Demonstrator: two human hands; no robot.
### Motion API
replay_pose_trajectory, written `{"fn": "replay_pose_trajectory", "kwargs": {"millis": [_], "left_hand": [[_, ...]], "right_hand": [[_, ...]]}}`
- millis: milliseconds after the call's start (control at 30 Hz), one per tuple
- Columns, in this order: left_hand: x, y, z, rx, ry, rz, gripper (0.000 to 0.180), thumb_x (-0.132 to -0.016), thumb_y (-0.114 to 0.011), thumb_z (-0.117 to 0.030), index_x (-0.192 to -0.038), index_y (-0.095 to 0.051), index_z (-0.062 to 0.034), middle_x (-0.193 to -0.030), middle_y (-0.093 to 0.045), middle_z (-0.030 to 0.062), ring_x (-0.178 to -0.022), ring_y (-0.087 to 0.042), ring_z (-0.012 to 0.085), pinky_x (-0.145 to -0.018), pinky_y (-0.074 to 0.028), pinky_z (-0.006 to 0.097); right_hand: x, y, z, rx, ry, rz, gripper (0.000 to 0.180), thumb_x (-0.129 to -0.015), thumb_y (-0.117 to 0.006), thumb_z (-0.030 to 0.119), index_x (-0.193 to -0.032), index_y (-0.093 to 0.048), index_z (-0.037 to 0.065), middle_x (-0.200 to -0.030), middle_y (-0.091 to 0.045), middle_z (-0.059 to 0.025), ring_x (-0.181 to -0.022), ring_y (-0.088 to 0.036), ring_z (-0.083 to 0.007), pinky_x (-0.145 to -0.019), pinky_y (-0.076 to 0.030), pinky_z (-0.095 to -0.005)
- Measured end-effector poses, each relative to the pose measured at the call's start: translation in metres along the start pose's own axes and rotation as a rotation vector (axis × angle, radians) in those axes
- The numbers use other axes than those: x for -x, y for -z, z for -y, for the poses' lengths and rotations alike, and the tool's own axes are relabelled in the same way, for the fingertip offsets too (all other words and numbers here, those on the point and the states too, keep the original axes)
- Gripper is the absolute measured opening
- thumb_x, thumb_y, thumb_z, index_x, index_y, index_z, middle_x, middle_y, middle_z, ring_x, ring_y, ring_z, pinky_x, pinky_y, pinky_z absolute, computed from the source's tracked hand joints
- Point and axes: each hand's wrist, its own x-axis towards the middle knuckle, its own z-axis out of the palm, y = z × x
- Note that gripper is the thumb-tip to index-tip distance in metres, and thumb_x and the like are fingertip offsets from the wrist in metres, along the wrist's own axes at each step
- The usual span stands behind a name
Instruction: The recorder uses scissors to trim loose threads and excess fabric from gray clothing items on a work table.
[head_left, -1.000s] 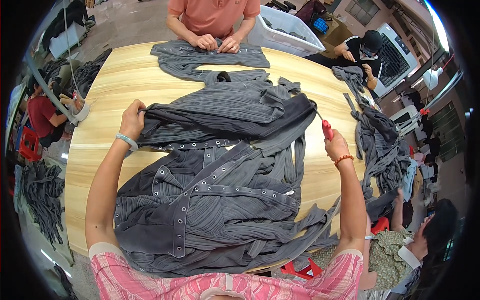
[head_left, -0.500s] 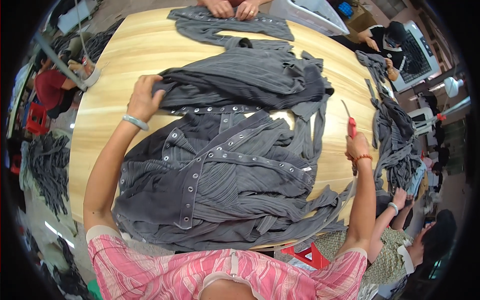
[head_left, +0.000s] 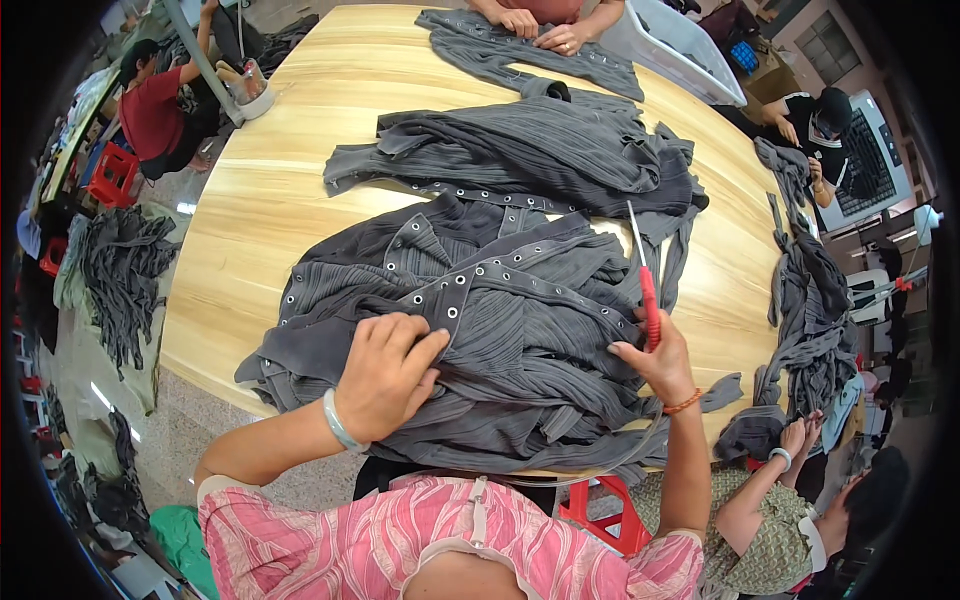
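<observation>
A heap of dark grey ribbed garments with bands of metal eyelets lies before me on the table. My left hand is at the near left of this heap, its fingers bent and closed on the cloth beside an eyelet band. My right hand, over the right side of the heap, grips a slim red-handled tool. The tool's long narrow metal tip points away from me; its exact kind is unclear. Behind the heap, another grey ribbed garment is laid across the table, an eyelet band along its near edge.
Across the wooden table, another person's hands work on a grey eyelet piece. More grey garments pile along the right edge. A clear cord runs below my right hand. A white bin stands at the far right.
My left hand has left the far garment's left end and come nearer to the front heap's cloth. My right hand, with the red-handled tool, has moved left and nearer, over the heap.
</observation>
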Motion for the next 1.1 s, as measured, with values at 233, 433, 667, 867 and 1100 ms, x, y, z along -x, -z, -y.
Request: {"fn": "replay_pose_trajectory", "kwargs": {"millis": [233,433,667,867,1100], "left_hand": [[0.024,0.035,-0.009,0.280,-0.069,-0.005,0.031,-0.061,-0.063,0.004,-0.091,-0.063,-0.0048,-0.093,-0.059,0.0088,-0.087,-0.057,0.0270,-0.076,-0.043,0.038],[0.053,0.047,-0.005,0.598,-0.014,0.127,0.020,-0.061,-0.057,0.009,-0.077,-0.058,-0.0036,-0.077,-0.060,0.0085,-0.070,-0.059,0.0280,-0.065,-0.047,0.036],[0.073,0.052,-0.002,0.800,0.153,0.532,0.023,-0.076,-0.053,0.005,-0.095,-0.063,-0.0030,-0.080,-0.061,0.0127,-0.068,-0.062,0.0297,-0.060,-0.050,0.036],[0.048,0.084,0.020,0.453,0.214,0.199,0.021,-0.079,-0.061,0.005,-0.098,-0.064,-0.0039,-0.083,-0.062,0.0121,-0.072,-0.063,0.0290,-0.064,-0.050,0.034],[0.028,0.115,0.035,0.631,0.355,0.252,0.012,-0.085,-0.063,0.002,-0.096,-0.065,0.0004,-0.081,-0.064,0.0065,-0.073,-0.062,0.0132,-0.064,-0.049,0.026]], "right_hand": [[0.039,0.033,-0.004,-0.246,0.050,0.000,0.039,-0.074,-0.071,-0.002,-0.110,-0.058,-0.004,-0.096,-0.061,-0.0042,-0.085,-0.057,-0.0108,-0.077,-0.048,-0.0253],[0.082,0.050,-0.030,-0.305,-0.055,0.185,0.046,-0.068,-0.078,-0.001,-0.110,-0.059,0.000,-0.085,-0.055,0.0014,-0.070,-0.049,-0.0054,-0.063,-0.043,-0.0214],[0.088,0.037,-0.044,-0.318,-0.071,0.133,0.045,-0.071,-0.075,-0.005,-0.113,-0.058,-0.001,-0.089,-0.057,0.0004,-0.066,-0.048,-0.0033,-0.061,-0.042,-0.0196],[0.074,0.054,-0.040,-0.292,-0.042,0.038,0.039,-0.075,-0.070,-0.005,-0.113,-0.059,-0.002,-0.088,-0.057,0.0017,-0.068,-0.048,-0.0032,-0.061,-0.042,-0.0198],[0.049,0.075,-0.013,-0.323,0.010,-0.027,0.038,-0.077,-0.063,-0.006,-0.115,-0.059,-0.004,-0.091,-0.061,-0.0023,-0.075,-0.057,-0.0081,-0.069,-0.048,-0.0223]]}}
